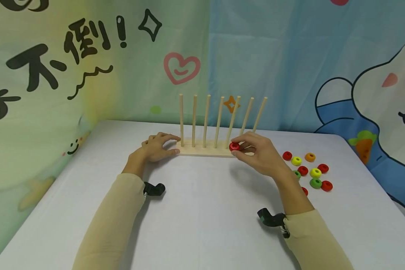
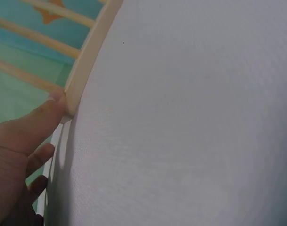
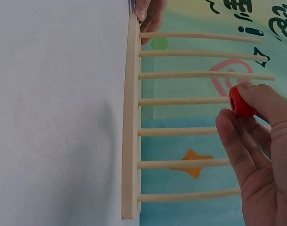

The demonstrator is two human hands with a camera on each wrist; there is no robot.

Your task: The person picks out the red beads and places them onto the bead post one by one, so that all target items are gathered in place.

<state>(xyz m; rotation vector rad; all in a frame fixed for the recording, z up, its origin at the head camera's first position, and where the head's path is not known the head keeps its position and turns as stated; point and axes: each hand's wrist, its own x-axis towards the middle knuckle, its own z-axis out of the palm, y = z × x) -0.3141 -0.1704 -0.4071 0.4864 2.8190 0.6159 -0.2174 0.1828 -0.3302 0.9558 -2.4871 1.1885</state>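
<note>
Here at left of centre, the left hand (image 1: 158,147) holds the left end of the wooden rack (image 1: 202,150) between thumb and forefinger. Across the middle, seven pegs (image 1: 206,120) stand in a row. Just right of centre, well apart from the left, the right hand (image 1: 258,152) pinches a red bead (image 1: 234,147)! Further right, loose beads (image 1: 315,173) lie scattered on the bench (image 1: 195,213).

Head view looks forward-down; nearer wrist views share the rack (image 1: 206,150).
</note>
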